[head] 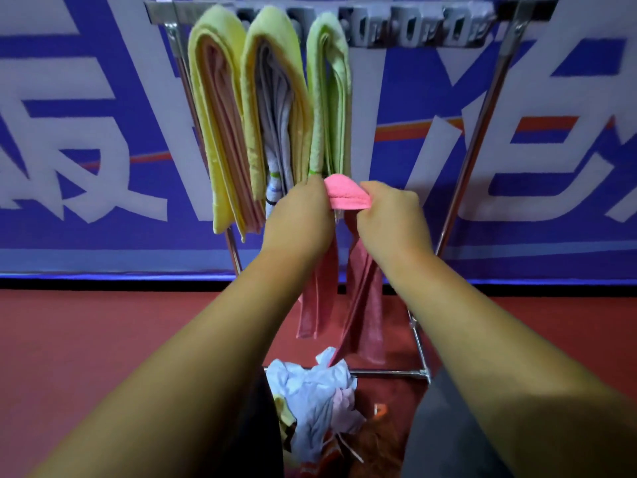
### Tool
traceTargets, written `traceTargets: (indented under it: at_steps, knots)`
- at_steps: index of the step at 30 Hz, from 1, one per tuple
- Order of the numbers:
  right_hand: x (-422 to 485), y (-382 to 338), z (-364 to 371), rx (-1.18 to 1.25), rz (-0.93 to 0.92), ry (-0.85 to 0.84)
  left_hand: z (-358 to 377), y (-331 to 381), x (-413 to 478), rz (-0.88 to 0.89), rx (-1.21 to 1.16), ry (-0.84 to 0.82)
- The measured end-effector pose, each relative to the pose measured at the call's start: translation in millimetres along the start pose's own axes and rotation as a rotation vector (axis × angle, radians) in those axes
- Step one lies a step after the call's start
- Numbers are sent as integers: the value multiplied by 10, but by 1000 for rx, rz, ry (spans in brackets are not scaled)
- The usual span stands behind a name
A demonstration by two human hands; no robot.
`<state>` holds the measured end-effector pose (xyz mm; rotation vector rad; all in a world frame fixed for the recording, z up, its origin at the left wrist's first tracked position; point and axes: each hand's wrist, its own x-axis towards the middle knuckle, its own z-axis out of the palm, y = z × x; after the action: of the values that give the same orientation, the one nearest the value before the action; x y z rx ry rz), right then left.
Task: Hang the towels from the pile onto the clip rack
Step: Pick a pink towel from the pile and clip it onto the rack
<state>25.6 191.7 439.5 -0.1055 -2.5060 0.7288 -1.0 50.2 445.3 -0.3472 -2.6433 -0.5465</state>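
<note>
Fingers (pixel 317 192) of left hand (pixel 297 220) and right hand (pixel 391 217) pinch pink towel (pixel 346 194) fold between them, tails hanging toward 6 o'clock, rack (pixel 413 27) at 12.

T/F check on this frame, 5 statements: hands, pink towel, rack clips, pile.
1. The left hand and right hand both grip the pink towel. True.
2. The pink towel is clipped onto the clip rack. False: the hands hold it well below the clips.
3. Three hung towels sit at the left of the clip rack. True.
4. Every clip is taken. False: the empty clips on the right hold nothing.
5. The pile is used up. False: the pile lies below the hands with light cloths in it.
</note>
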Motion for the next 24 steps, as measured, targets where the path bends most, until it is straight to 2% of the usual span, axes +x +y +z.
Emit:
traceTargets:
  at_steps: [10, 14, 17, 24]
  knots:
    - [1009, -535, -911, -192, -176, 192, -1319, 374, 927, 44, 96, 167]
    - [1453, -787, -1174, -248, -222, 260, -1738, 563, 1286, -23, 172, 127]
    - [1681, -930, -1297, -319, -233, 256, -1860, 579, 1489, -57, 215, 224]
    - [2072, -1065, -1324, -402, -226, 205, -1913, 570, 1891, -108, 203, 193]
